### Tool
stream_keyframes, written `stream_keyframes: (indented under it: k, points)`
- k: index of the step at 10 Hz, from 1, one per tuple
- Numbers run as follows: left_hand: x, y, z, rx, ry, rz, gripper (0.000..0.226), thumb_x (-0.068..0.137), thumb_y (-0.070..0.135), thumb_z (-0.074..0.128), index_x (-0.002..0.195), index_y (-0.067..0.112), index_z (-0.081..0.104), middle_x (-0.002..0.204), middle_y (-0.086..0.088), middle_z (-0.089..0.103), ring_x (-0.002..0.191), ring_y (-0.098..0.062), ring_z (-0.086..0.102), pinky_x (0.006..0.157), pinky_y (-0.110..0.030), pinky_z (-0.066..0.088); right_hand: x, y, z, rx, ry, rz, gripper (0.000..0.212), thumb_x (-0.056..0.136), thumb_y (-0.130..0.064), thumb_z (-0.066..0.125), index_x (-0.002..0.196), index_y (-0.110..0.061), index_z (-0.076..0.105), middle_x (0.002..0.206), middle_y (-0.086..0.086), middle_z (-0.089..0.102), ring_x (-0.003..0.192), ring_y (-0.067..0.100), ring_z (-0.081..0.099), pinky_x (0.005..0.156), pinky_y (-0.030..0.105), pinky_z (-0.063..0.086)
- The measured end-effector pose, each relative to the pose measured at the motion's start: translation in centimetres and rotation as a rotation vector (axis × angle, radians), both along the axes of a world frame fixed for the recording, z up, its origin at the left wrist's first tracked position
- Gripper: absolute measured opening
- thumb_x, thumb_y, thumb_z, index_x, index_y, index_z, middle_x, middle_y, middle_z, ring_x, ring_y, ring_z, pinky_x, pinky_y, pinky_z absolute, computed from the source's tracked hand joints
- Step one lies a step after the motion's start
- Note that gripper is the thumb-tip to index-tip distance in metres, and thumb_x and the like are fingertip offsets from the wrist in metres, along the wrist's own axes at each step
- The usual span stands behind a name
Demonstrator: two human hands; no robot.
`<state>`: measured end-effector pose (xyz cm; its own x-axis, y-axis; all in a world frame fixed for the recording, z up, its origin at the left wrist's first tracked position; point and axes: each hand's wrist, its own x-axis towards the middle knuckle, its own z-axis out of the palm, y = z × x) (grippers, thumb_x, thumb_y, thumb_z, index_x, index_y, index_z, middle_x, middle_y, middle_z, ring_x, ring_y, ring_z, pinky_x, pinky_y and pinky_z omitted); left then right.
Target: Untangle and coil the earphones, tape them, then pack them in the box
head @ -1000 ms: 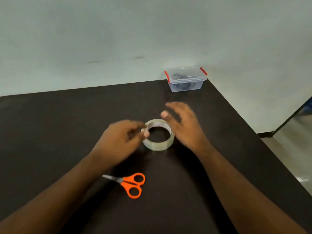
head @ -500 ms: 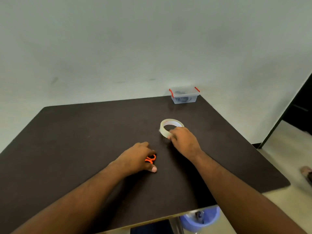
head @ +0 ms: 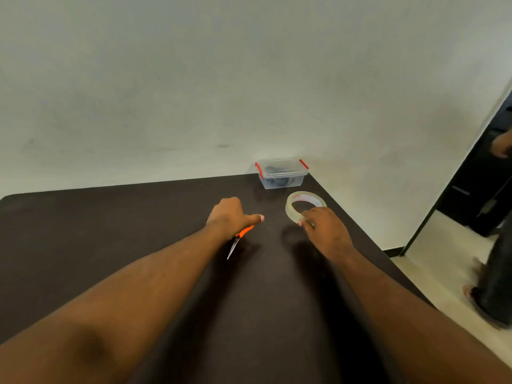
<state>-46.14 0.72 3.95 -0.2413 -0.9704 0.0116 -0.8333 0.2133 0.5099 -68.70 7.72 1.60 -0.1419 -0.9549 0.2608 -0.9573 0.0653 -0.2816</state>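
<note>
Both hands were busy with tools, and the box lay ahead of them at the far right corner.

The left hand was closed round the orange-handled scissors, thumb pointing right, blades slanting back down toward the person. The right hand pinched the near rim of the tape roll, which lay flat close to the right edge of the table. The clear box with red latches sat lid-on at the far corner by the wall, just beyond the roll; something dark showed inside, probably the coiled earphones, though I could not be sure. The right hand was nearer to it. Little room remained on the right, plenty of dark tabletop on the left.
</note>
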Motion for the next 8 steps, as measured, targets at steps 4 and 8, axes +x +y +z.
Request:
stream_keyframes:
  k: [4,8]
  points:
    - [-11.8,-11.7,-2.9,-0.248,-0.328,-0.055,0.039,0.086,0.061,0.051,0.088,0.021,0.054,0.097,-0.003,0.065,0.09,-0.025,0.063,0.061,-0.033,0.041,-6.0,-9.5,-3.0,-0.035,-0.028,-0.026,0.029,0.096,-0.028,0.053,0.119,-0.015,0.068,0.119,0.007,0.067,0.105,0.022,0.06,0.1,0.033,0.042]
    - [-11.5,-11.5,-2.2,-0.321,-0.343,-0.066,0.036,0.099,0.034,0.034,0.094,0.016,0.065,0.1,-0.008,0.066,0.093,-0.031,0.063,0.065,-0.035,0.038,-5.8,-9.2,-4.0,-0.174,-0.017,-0.007,0.045,0.087,-0.032,0.065,0.128,-0.014,0.061,0.13,0.007,0.058,0.125,0.024,0.046,0.107,0.034,0.035]
